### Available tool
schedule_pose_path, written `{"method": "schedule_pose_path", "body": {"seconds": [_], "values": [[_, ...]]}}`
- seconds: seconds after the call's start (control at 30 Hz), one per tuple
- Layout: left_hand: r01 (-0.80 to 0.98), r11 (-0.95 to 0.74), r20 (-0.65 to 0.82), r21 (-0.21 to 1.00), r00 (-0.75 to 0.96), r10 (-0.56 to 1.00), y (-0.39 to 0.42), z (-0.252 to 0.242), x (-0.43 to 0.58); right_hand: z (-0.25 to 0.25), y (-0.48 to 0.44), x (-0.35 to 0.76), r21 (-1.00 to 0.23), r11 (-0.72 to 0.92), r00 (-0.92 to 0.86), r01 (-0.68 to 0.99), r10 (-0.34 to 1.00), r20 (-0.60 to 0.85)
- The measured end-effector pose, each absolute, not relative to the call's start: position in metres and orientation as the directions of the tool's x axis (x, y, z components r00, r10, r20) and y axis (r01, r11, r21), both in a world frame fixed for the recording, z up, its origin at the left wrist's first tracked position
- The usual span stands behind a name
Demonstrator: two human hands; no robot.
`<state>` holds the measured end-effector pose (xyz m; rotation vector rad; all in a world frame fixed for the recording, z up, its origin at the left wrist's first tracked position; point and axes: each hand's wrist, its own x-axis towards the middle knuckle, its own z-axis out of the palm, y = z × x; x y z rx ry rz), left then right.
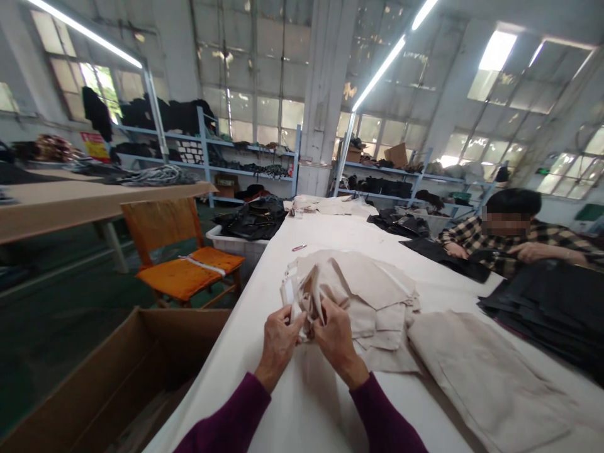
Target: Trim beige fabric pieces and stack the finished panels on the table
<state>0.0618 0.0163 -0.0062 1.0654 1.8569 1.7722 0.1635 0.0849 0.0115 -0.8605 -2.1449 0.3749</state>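
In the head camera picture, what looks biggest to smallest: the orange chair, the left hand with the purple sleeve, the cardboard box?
1. Cardboard box, partly cut off by the picture's edge
2. Orange chair
3. Left hand

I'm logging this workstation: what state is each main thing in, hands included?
Left hand: closed on bunched beige fabric
Right hand: closed on it too
Bunched beige fabric: crumpled, raised
Beige fabric pieces: overlapping, spread on white table
Cardboard box: open-topped
Wooden chair: upright
White tub: heaped with black goods
Black fabric stack: layered
Overhead tube lights: lit
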Motion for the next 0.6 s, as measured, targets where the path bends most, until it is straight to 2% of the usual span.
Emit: {"method": "schedule_pose_path", "body": {"seconds": [0.1,0.2,0.3,0.37,0.4,0.5,0.6], "values": [[0.435,-0.014,0.374,0.9,-0.755,0.539,0.018,-0.009,0.057,0.012,0.078,0.162,-0.324,0.705,-0.398,0.631,0.653,0.644],[0.458,0.008,0.389,0.889,-0.764,0.515,0.02,-0.008,0.054,0.011,0.07,0.16,-0.24,0.741,-0.443,0.627,0.593,0.673],[0.163,-0.118,0.199,0.98,-0.708,0.678,0.021,-0.006,0.055,0.006,0.066,0.158,-0.239,0.813,-0.491,0.531,0.525,0.695],[-0.047,-0.141,0.08,0.989,-0.633,0.77,0.021,-0.007,0.056,0.002,0.065,0.157,-0.294,0.845,-0.491,0.447,0.507,0.709],[-0.094,-0.129,0.044,0.987,-0.612,0.789,0.021,-0.008,0.055,0.001,0.063,0.156,-0.329,0.852,-0.479,0.407,0.506,0.717],[-0.038,-0.091,0.045,0.995,-0.653,0.756,0.019,-0.014,0.051,0.002,0.055,0.156,-0.364,0.89,-0.474,0.275,0.455,0.754],[0.093,-0.113,0.145,0.989,-0.714,0.685,0.018,-0.018,0.046,0.006,0.04,0.156,-0.279,0.953,-0.595,0.121,0.294,0.748]]}}
